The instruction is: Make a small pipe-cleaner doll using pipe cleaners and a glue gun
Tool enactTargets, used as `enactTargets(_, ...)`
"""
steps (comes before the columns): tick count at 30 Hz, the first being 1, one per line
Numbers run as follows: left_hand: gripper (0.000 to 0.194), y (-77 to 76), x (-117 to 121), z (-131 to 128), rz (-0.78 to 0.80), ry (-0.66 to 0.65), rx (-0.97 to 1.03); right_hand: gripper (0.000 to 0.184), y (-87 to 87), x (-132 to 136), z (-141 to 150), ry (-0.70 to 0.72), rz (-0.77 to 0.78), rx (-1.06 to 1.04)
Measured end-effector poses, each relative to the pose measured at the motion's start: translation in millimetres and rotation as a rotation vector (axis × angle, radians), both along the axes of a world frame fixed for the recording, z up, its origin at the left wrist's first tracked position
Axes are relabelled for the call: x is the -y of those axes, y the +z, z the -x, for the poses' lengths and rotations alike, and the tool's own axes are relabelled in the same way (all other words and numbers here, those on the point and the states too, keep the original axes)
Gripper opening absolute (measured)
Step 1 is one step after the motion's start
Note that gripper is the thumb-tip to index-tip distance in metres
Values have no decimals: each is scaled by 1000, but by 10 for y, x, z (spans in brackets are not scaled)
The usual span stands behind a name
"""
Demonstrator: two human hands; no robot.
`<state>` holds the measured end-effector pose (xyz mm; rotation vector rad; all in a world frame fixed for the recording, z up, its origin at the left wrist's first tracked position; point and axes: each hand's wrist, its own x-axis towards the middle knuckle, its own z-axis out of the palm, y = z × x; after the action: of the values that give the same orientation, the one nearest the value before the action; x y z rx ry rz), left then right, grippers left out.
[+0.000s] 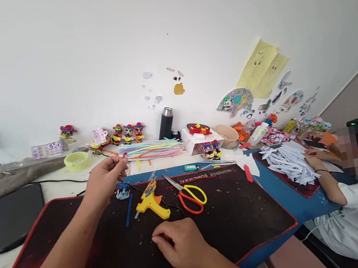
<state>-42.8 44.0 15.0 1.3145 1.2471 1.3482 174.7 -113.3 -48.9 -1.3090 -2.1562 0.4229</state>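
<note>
My left hand (pixel 106 178) is raised over the mat's back edge, thumb and fingertips pinched together. A tiny reddish bit shows at the fingertips, too small to name. Just behind lies a bundle of pastel pipe cleaners (pixel 154 148). Low over the black mat (pixel 239 206), my right hand (pixel 184 246) is closed, thumb against the curled fingers; whatever they hold is hidden. In front of it lie a yellow hot glue gun (pixel 151 202) and scissors (pixel 191 196) with red and yellow handles. A blue strip (pixel 129 211) and a small blue figure piece (pixel 122 191) lie left of the glue gun.
Behind the mat stand several small colourful dolls (pixel 128 134), a dark bottle (pixel 166 123), a green tape roll (pixel 77 161) and a white box (pixel 197 142). A phone (pixel 19 218) lies at left. On the right, another person's hands touch white paper strips (pixel 289 163).
</note>
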Motion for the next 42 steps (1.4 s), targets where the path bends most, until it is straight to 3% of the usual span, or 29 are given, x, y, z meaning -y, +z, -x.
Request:
enactTargets(4, 48, 26, 9, -1, 8, 4, -9, 12, 32, -1, 27, 55, 10, 155)
enactTargets(14, 45, 13, 13, -19, 13, 12, -67, 12, 95, -42, 82, 17, 68, 209)
enactTargets(21, 42, -8, 8, -49, 31, 6, -111, 11, 84, -202, 130, 7, 107, 141)
enactTargets(25, 42, -71, -24, -33, 37, 13, -132, 14, 32, -241, 113, -23, 108, -56)
enactTargets(30, 43, -161, -53, -24, 42, 3, -168, 24, -7, -234, -35, -125, 46, -250)
enactTargets(36, 47, -141, -38, -77, 55, -24, -164, 21, 131, -334, -418, -250, 3, -263)
enactTargets(42, 47, -115, -42, -62, 56, -8, -137, 19, 193, -363, -701, -310, 125, -223)
